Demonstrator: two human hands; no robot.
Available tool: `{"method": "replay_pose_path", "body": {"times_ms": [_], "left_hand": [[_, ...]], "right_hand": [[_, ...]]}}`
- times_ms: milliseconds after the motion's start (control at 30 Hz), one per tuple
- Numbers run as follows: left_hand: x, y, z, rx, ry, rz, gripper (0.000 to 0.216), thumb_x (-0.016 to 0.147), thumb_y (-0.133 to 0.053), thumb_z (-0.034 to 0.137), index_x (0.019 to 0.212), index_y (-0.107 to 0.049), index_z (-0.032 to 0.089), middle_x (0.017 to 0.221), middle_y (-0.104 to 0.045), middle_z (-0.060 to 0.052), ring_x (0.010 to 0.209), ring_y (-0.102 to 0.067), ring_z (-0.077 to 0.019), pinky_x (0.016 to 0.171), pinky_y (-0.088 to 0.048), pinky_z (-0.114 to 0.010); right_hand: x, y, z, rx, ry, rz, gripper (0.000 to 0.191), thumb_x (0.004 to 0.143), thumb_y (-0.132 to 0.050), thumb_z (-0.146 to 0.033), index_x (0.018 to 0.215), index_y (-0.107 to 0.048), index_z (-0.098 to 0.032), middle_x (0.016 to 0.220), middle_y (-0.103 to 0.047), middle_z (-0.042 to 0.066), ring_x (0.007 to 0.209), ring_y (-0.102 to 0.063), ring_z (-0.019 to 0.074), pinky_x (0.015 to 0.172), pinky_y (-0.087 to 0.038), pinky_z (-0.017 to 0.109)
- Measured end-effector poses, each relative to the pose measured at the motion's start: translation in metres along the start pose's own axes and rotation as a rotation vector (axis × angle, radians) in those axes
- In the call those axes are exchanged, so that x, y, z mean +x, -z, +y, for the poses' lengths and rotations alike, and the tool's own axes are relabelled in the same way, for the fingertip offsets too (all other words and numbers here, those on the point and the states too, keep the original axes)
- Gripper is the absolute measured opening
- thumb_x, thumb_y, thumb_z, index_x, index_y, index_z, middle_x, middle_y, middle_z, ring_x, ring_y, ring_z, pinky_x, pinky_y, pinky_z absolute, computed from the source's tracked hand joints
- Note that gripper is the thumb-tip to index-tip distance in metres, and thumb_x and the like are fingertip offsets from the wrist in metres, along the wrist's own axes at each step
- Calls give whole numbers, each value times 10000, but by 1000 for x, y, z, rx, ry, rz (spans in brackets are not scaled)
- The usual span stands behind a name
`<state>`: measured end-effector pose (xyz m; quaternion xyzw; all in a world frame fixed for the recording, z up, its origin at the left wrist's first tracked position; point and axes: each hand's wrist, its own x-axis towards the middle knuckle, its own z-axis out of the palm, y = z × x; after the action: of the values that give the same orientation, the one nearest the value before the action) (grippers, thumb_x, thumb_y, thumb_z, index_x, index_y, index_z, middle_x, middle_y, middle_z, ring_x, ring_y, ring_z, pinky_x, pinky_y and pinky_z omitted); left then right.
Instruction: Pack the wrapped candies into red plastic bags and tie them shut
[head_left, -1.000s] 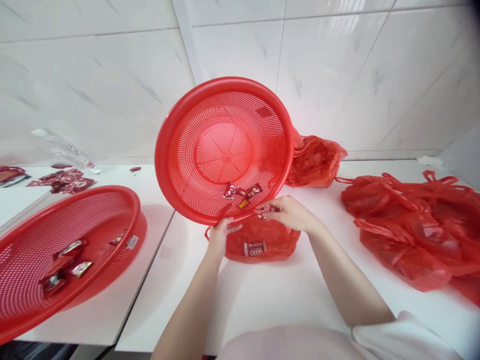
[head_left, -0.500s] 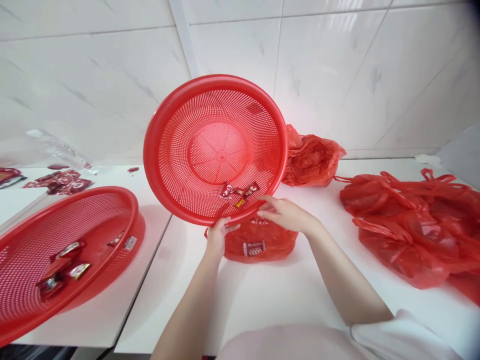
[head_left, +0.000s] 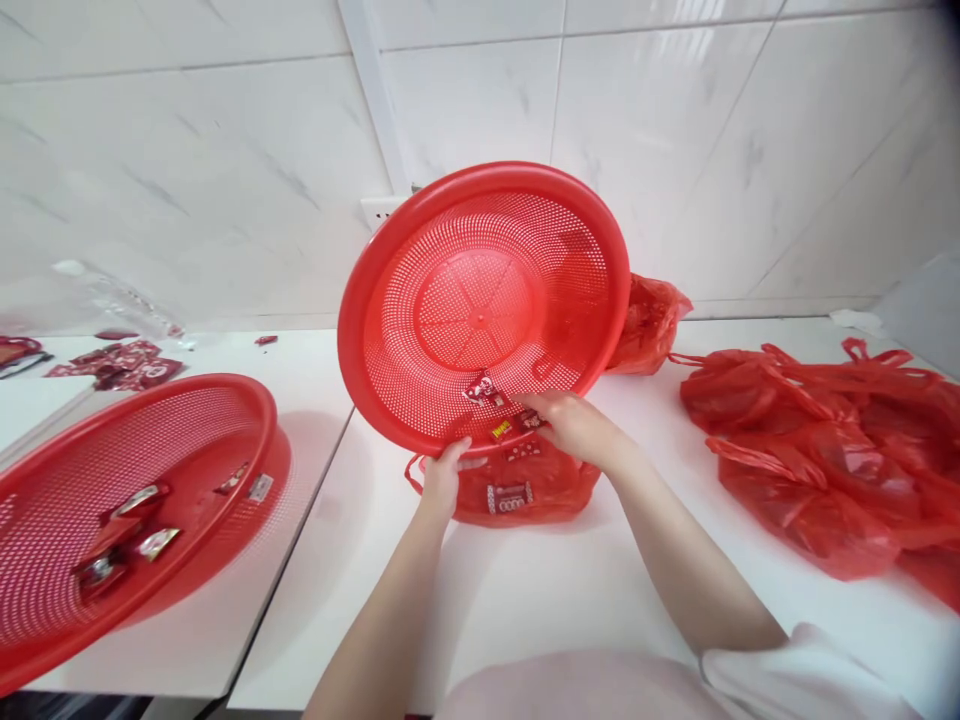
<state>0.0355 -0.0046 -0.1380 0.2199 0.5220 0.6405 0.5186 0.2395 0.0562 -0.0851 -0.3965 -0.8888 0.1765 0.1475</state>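
Observation:
A round red plastic mesh basket is tilted up on its side, its mouth toward me. My left hand is closed on its lower rim. Inside, near that rim, lie a red-and-white candy packet and a packet with a yellow patch. My right hand reaches over the lower right rim, fingers stretched toward a dark red packet and touching it. Right below the rim sits a red plastic bag with printed packets showing through; its mouth is hidden behind the basket and hands.
At left another red mesh basket leans with several packets in it. Red wrappers and clear plastic lie behind it. Red bags are piled at right, one more bag stands by the tiled wall. A seam crosses the white tabletop.
The tilted basket has moved right and slightly down with my left hand. Packets inside have slid toward the lower rim, and my right fingers have come over the dark packet.

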Motion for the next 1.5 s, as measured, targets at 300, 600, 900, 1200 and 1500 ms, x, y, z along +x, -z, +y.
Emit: {"method": "replay_pose_path", "body": {"times_ms": [300, 600, 900, 1200, 1500], "left_hand": [[6, 5, 1, 1, -8, 29, 304, 599, -743, 230, 885, -676, 149, 928, -711, -54, 814, -684, -246, 620, -596, -362], [2, 1, 2, -9, 39, -34, 382, 591, -757, 246, 951, -680, 139, 974, -714, -67, 825, -686, -243, 628, -593, -348], [6, 4, -3, -4, 28, -45, 391, 597, -746, 256, 959, -668, 130, 965, -705, -82, 842, -679, -252, 604, -586, -334], [0, -1, -2, 3, 52, -121, 349, 627, -737, 268, 938, -676, 122, 997, -711, -94, 854, -684, -258, 583, -582, -331], [-1, -2, 0, 53, 22, -105, 349, 640, -717, 278, 950, -673, 123, 1005, -706, -101, 873, -683, -263, 581, -587, -326]], "right_hand": [[-4, 16, -7, 311, 104, -10, 300, 886, -578, -206, 1169, -672, -233, 983, -747, 27, 836, -692, 170, 808, -510, 294], [4, -4, -14, 224, 178, 53, 520, 799, -695, -236, 1307, -580, -214, 1303, -622, 103, 1188, -587, 244, 1022, -449, 409], [7, -11, -1, 122, 149, 40, 309, 831, -565, -65, 1078, -692, -200, 1041, -703, 67, 981, -646, 201, 914, -488, 359], [8, -14, -11, 212, 203, 1, 309, 835, -627, -129, 1133, -640, -210, 1100, -686, 69, 1014, -636, 201, 897, -476, 342], [4, -1, -8, 198, 140, 44, 189, 935, -520, -241, 875, -687, -177, 885, -705, 52, 833, -647, 168, 797, -487, 300]]}}
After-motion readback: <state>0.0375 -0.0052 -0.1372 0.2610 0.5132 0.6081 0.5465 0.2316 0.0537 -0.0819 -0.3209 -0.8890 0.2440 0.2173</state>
